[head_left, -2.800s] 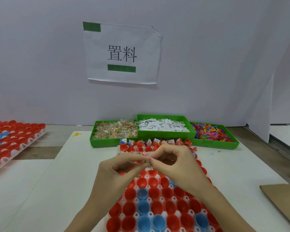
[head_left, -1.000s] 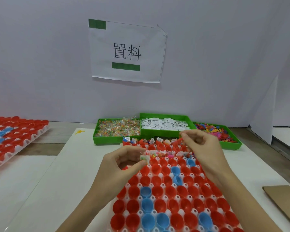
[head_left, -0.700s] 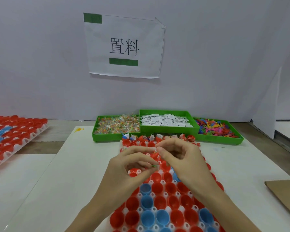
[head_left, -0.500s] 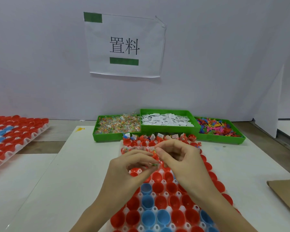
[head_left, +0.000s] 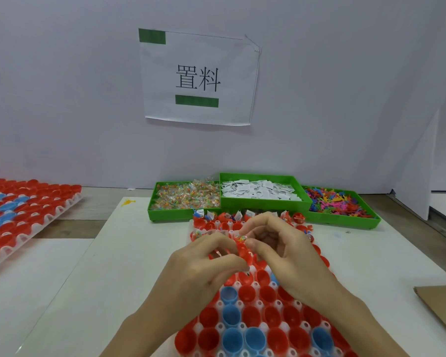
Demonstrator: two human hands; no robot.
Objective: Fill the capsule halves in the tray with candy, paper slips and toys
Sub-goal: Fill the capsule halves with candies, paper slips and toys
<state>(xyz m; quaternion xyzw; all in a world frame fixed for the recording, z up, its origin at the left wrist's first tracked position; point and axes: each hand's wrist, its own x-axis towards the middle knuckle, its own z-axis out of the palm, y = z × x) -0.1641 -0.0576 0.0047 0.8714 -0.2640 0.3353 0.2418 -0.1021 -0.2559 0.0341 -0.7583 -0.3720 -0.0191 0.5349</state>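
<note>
Both hands now met over the far-middle rows of the white plastic tray of red and blue capsule halves (head_left: 245, 338), where a second ago the right hand (head_left: 291, 256) was stretched out toward the far rows and apart from the left. Right thumb and forefinger closed narrowly on a small clear-wrapped multicoloured candy (head_left: 240, 238), drawn from the left hand (head_left: 204, 269), which stays curled around what looks like a small stock of pieces; contents of that palm hidden, so unclear exactly what is held. Directly beneath the pinch, open red cups. Beyond the pinch, the farthest rows already topped with slips and wrappers; nearer than the pinch, toward the wrists, rows of cups bare.

Meaning for the task, as a judgement: another feed-and-drop cycle under way, filling proceeding row by row from the far edge, most of the tray yet to do.

Farther past the fingertips, three green plastic bins: wrapped candy (head_left: 186, 195), white paper slips (head_left: 258, 190), coloured plastic toys (head_left: 337, 204). Well off to the left of the grip, a second tray of capsule halves (head_left: 23, 210).
</note>
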